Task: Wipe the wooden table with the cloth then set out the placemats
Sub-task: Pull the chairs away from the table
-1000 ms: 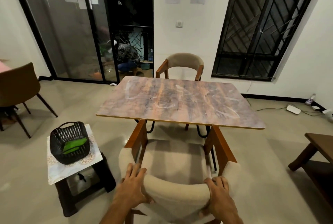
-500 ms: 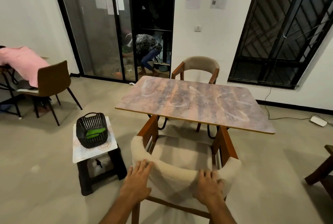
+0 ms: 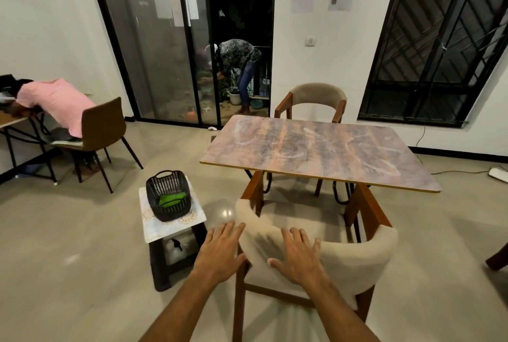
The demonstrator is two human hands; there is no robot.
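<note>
head view: flat right hand (image 3: 299,257) touches chair (image 3: 365,255)

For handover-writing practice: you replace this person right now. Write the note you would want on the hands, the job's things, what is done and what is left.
Hands: the left hand is open and holds nothing, at the left end of the near chair backrest. The right hand is open, flat on that backrest.
Things: the wooden table is bare, with whitish smears. The black basket on the stool holds a green item, perhaps the cloth. No sure placemats visible.
Done: nothing visible.
Left: wipe, set placemats.
</note>
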